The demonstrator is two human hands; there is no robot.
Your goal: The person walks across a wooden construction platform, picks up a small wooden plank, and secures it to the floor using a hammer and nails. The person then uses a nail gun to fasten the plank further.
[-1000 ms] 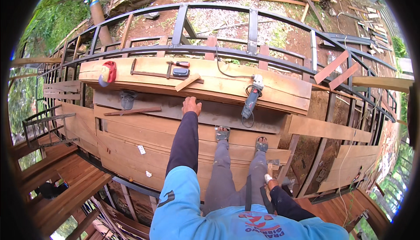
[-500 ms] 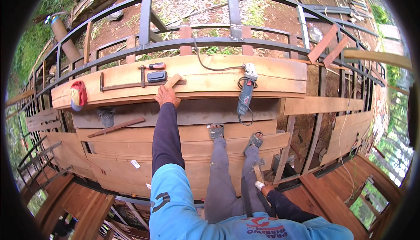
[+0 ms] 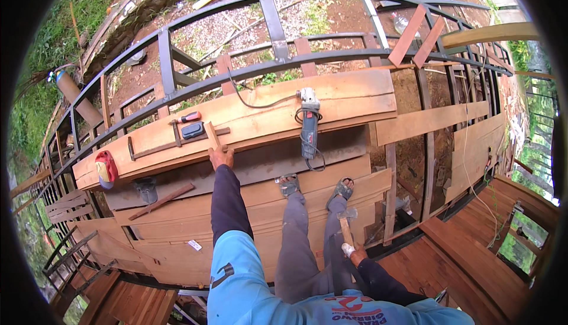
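Observation:
My left hand (image 3: 221,157) is closed around the near end of a short wood block (image 3: 211,135), which rests on the thick plank (image 3: 349,101). Beneath the block's far end runs a rusty bar clamp (image 3: 204,135). Beside it lie a small dark blue case (image 3: 192,129) and a red-handled tool (image 3: 190,117). Low by my right leg, my right hand (image 3: 358,256) grips a hatchet (image 3: 345,228) by its wooden handle, its grey head upward. Something white covers part of that hand's fingers. A corded angle grinder (image 3: 309,128) rests across the plank's near edge.
A red and tan cap (image 3: 106,170) sits at the plank's left end. A grey cap (image 3: 145,190) and a brown wood strip (image 3: 161,202) lie nearer. Dark metal railing (image 3: 274,26) stands beyond. Open joist gaps (image 3: 408,165) lie to the right, beside my sandalled feet.
My view has turned, so the plank now slants up to the right. The wood block points more directly away from me. The hatchet's head shows more plainly.

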